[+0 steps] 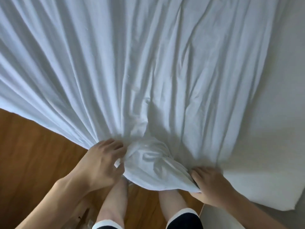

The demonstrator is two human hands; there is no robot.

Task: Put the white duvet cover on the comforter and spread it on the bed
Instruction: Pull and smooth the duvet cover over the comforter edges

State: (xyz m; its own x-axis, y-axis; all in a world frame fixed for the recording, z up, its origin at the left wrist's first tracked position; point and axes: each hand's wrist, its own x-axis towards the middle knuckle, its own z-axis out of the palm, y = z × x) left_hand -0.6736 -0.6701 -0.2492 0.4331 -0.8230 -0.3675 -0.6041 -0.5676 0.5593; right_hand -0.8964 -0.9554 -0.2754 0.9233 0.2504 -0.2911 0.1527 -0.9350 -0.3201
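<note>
Standing at the bed's near edge | left hand (102, 161) and right hand (209, 185) level, fingers (115, 146) curled, pinching the bunched near end of the white wrinkled cotton duvet cover (148, 71) | cover's long axis runs straight away from hands, fanning over pale mattress (272, 129) | judged next: pull or shake outward.

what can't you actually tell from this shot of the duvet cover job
Head view only:
- Comforter: none shows; the white duvet cover hides whatever is inside it.
- Left hand and right hand: fingertips buried in bunched fabric.
- Bed: far end and sides cut off by the frame edges.
- Cover's opening: lost in the folds.
</note>
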